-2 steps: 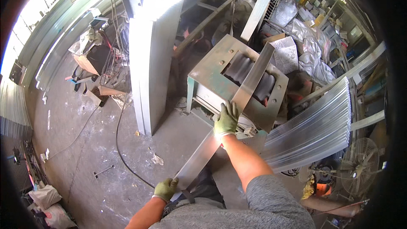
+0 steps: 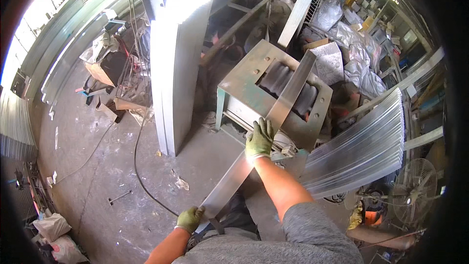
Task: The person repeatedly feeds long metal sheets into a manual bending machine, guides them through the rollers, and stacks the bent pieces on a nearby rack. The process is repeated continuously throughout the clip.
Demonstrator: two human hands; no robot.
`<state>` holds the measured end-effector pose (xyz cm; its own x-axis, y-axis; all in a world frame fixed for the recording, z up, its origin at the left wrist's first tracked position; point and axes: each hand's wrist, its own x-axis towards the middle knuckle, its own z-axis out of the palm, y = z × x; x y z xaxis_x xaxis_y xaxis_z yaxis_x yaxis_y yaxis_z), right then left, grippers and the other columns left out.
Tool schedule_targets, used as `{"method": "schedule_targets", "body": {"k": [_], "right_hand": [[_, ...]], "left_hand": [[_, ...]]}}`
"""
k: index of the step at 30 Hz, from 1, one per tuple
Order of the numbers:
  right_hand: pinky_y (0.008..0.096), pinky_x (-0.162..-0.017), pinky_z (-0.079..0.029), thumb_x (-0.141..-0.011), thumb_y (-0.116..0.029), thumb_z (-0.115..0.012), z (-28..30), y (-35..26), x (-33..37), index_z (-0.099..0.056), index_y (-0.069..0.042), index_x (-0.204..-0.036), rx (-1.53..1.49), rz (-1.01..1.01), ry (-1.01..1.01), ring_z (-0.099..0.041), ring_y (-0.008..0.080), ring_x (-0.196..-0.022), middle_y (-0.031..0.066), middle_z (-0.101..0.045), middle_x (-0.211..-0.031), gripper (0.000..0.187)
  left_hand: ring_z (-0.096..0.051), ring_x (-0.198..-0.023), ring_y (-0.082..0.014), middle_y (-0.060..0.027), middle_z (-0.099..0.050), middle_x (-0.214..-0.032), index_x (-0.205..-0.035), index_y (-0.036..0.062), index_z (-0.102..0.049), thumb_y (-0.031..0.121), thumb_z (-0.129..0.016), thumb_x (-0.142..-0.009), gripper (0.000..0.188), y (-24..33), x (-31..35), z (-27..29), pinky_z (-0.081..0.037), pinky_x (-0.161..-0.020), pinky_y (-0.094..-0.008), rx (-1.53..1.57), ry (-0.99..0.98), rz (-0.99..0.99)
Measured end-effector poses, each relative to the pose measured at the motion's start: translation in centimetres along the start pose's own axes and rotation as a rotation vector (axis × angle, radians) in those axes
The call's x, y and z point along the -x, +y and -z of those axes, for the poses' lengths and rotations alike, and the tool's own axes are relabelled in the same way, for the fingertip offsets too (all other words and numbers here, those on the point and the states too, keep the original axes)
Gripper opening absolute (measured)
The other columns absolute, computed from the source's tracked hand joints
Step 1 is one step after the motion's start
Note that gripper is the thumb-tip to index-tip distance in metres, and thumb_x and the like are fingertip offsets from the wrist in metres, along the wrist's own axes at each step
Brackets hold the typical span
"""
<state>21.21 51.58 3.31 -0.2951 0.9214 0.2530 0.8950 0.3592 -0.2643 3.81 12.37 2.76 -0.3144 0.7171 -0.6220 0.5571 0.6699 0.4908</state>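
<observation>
A long flat metal bar slants from my waist up to the right. Its far part lies across the top of a greenish steel machine, over an opening with dark grooved rollers. My left hand, in a yellow-green glove, is closed round the near end of the bar. Farther along, my right hand, gloved alike, presses flat on top of the bar with its fingers stretched out, just at the machine's near edge. The underside of the bar is hidden.
A tall stack of bright metal profiles stands left of the machine. To the right, a fanned stack of silver profiles leans near a wire-caged fan. A black cable crosses the floor at left. Scrap and boxes lie farther back.
</observation>
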Motion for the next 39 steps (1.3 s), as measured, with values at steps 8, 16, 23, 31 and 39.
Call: {"method": "schedule_targets", "body": {"k": [8,16,23,31,39], "right_hand": [[0.0579,-0.135,-0.023,-0.093,-0.018,-0.067,-1.3,-7.1,11.1,-0.061,-0.006,-0.149,-0.075,-0.016,-0.059,-0.03,0.0433,-0.163,0.0119,-0.045,-0.17,0.058],[0.0614,-0.134,-0.021,-0.102,-0.029,-0.059,0.3,-11.8,20.3,-0.06,-0.006,-0.151,-0.095,0.04,-0.234,-0.027,0.0454,-0.162,0.0158,-0.041,-0.173,0.054],[0.0607,-0.133,-0.022,-0.106,-0.038,-0.057,2.1,-13.7,26.4,-0.058,-0.006,-0.155,-0.314,0.193,-0.485,-0.029,0.0504,-0.161,0.0216,-0.041,-0.172,0.058],[0.064,-0.132,-0.026,-0.107,-0.038,-0.056,1.5,-5.4,13.5,-0.06,0.006,-0.15,-0.076,0.383,-0.121,-0.032,0.0535,-0.159,0.0263,-0.047,-0.167,0.061],[0.0609,-0.129,-0.033,-0.103,-0.027,-0.062,1.2,3.0,0.9,-0.057,0.003,-0.151,-0.149,0.302,-0.041,-0.045,0.0503,-0.151,0.0261,-0.051,-0.162,0.056]], "left_hand": [[-0.07,-0.106,-0.0549,-0.0284,-0.076,-0.105,-0.115,0.0105,-0.075,0.067,-0.047,-0.109,0.063,-11.4,5.9,-1.2,-0.053,-0.091,-0.0638,0.036,-0.024,0.096],[-0.071,-0.112,-0.0517,-0.0265,-0.077,-0.111,-0.116,0.012,-0.078,0.064,-0.055,-0.107,0.058,-20.6,12.3,-2.3,-0.055,-0.095,-0.0592,0.05,-0.047,0.174],[-0.074,-0.115,-0.0465,-0.0281,-0.077,-0.114,-0.111,0.0068,-0.08,0.058,-0.053,-0.108,0.058,-29.0,16.8,-0.9,-0.057,-0.097,-0.0563,0.084,-0.144,0.248],[-0.074,-0.113,-0.047,-0.0247,-0.08,-0.115,-0.12,0.0089,-0.079,0.071,-0.065,-0.099,0.067,-14.5,8.0,0.8,-0.057,-0.099,-0.0547,-0.004,-0.081,0.099],[-0.073,-0.118,-0.0473,-0.0288,-0.078,-0.12,-0.128,0.0033,-0.076,0.073,-0.068,-0.096,0.077,11.3,-9.6,2.1,-0.056,-0.1,-0.054,0.015,-0.065,0.002]]}}
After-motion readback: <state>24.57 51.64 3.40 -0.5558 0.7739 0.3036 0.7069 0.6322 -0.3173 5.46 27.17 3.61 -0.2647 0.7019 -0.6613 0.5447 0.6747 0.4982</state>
